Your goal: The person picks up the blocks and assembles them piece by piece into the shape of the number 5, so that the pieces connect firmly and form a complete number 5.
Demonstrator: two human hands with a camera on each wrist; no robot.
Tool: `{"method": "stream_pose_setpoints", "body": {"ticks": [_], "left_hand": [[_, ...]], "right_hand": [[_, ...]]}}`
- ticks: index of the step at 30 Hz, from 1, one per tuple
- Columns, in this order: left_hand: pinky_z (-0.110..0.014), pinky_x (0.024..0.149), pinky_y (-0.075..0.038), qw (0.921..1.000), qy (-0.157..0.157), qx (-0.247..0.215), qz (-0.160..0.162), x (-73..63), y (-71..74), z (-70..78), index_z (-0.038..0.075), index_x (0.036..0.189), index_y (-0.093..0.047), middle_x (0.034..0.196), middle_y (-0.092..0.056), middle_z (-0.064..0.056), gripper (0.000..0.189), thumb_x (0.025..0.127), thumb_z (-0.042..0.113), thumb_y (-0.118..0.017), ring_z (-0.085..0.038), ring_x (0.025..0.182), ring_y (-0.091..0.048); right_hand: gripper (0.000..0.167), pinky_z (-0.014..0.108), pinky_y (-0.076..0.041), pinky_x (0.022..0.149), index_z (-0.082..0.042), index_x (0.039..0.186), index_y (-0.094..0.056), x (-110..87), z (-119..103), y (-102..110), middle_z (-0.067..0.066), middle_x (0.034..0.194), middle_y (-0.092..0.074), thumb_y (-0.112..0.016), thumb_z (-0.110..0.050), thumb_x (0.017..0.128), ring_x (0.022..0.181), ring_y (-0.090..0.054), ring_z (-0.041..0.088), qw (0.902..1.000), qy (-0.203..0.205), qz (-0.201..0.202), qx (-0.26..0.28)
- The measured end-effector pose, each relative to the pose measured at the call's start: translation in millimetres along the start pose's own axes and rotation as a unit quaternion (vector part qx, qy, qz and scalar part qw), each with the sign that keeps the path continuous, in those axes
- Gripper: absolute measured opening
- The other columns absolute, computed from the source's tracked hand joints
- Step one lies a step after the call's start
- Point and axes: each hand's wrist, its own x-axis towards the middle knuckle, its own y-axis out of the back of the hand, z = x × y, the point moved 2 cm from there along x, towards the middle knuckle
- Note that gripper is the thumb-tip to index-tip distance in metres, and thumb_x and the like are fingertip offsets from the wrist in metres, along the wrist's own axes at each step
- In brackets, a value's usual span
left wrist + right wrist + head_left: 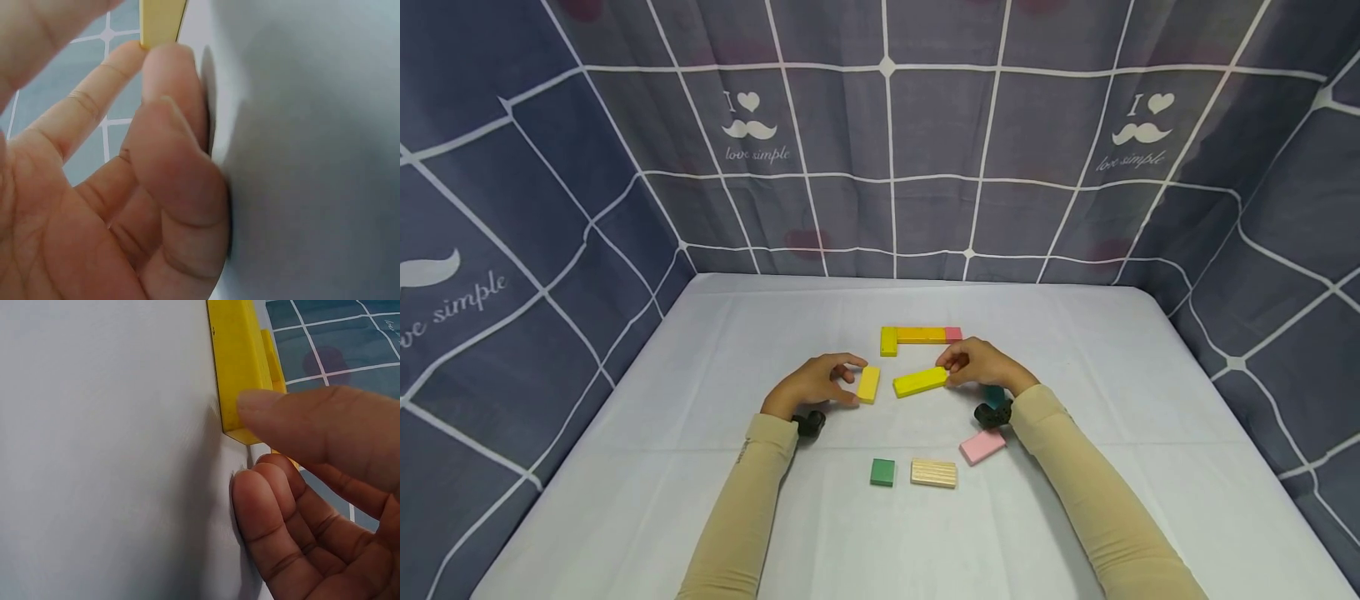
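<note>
My left hand [820,380] is at a short yellow block [868,385], with the index fingertip and thumb near its two ends. In the left wrist view an index fingertip touches the corner of that block [164,22], and the other fingers curl close over the cloth. My right hand [981,365] pinches the near end of a longer yellow block [920,382]. The right wrist view has the thumb [269,412] pressed on the block's face, with the other fingers curled below. The two blocks lie side by side with a small gap, the longer one slanted.
Behind the hands, an upright yellow block [888,342] meets a yellow bar [921,335] ending in a pink block [953,334]. Nearer are a green block [882,472], a ridged wood-coloured block [933,473] and a pink block [982,447]. A dark teal block [993,395] lies partly under the right wrist.
</note>
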Motion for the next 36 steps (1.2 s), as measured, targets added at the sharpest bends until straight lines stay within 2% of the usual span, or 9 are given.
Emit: {"method": "stream_pose_setpoints", "body": {"ticks": [11,14,21,31,36], "left_hand": [[-0.036,0.089,-0.05,1.0,-0.002,-0.008,0.004,7.9,-3.9,3.5,0.014,0.147,-0.066,0.117,-0.07,-0.007,0.067,0.086,0.013,-0.093,-0.024,0.105,-0.059],[-0.037,0.091,-0.051,1.0,0.0,-0.007,0.006,9.1,-5.4,6.5,0.014,0.147,-0.066,0.117,-0.07,-0.007,0.067,0.086,0.013,-0.093,-0.024,0.106,-0.06],[-0.039,0.096,-0.05,0.9999,0.004,-0.008,0.013,14.0,-8.4,10.5,0.014,0.147,-0.066,0.116,-0.07,-0.006,0.067,0.087,0.016,-0.093,-0.025,0.108,-0.059],[-0.042,0.097,-0.048,0.9991,0.029,-0.008,0.03,18.2,-10.7,12.8,0.016,0.148,-0.063,0.116,-0.069,-0.007,0.069,0.086,0.018,-0.094,-0.026,0.106,-0.058],[-0.041,0.096,-0.049,0.999,0.03,-0.006,0.035,18.7,-12.2,14.0,0.015,0.145,-0.065,0.116,-0.07,-0.008,0.066,0.086,0.019,-0.094,-0.027,0.105,-0.059]], "right_hand": [[0.026,0.026,-0.053,0.085,0.007,0.117,-0.074,-4.2,4.0,3.1,0.011,0.105,-0.071,-0.081,0.004,0.091,0.091,-0.06,0.019,1.0,-0.006,0.007,-0.003],[0.027,0.028,-0.053,0.087,0.007,0.117,-0.074,-5.2,4.6,3.3,0.012,0.106,-0.071,-0.081,0.003,0.092,0.091,-0.06,0.019,0.9999,-0.005,0.008,-0.004],[0.027,0.025,-0.053,0.085,0.007,0.118,-0.074,-6.1,4.7,5.3,0.015,0.108,-0.072,-0.081,0.003,0.092,0.091,-0.061,0.02,0.9998,-0.01,0.011,-0.011],[0.027,0.025,-0.053,0.085,0.007,0.117,-0.074,-7.4,5.8,7.3,0.013,0.107,-0.071,-0.081,0.003,0.092,0.091,-0.06,0.019,0.9998,-0.006,0.012,-0.013],[0.028,0.026,-0.054,0.085,0.009,0.118,-0.073,-7.3,8.1,7.3,0.015,0.108,-0.072,-0.081,0.003,0.092,0.09,-0.06,0.019,0.9999,-0.004,0.011,-0.011]]}}
